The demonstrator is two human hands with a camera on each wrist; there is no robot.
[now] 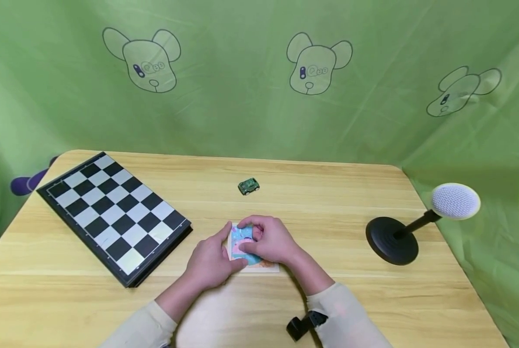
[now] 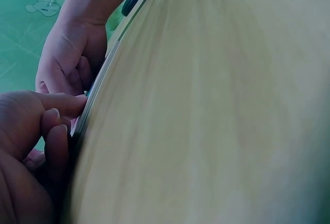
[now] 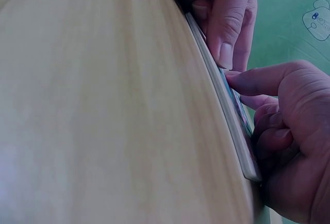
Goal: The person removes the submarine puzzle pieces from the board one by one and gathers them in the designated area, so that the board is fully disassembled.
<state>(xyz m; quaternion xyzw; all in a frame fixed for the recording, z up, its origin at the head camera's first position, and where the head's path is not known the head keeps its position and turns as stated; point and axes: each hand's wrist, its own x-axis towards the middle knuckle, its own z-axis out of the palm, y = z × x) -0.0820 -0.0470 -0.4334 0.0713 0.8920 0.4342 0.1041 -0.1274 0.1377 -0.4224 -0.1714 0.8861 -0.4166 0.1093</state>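
Puzzle board lies flat on the wooden table, near the front edge, centre. It has a pale frame and a blue cartoon picture, mostly covered by the hands.

Left hand sits at the board's left edge, index finger stretched along it, thumb on the lower part, other fingers curled. Right hand is on top of the board, fingertips bent down onto the picture; can't tell whether it pinches a piece.

Small green toy car sits just behind the board. Folding chessboard is to the left. Microphone on a black round stand is to the right. Green printed cloth hangs behind the table.
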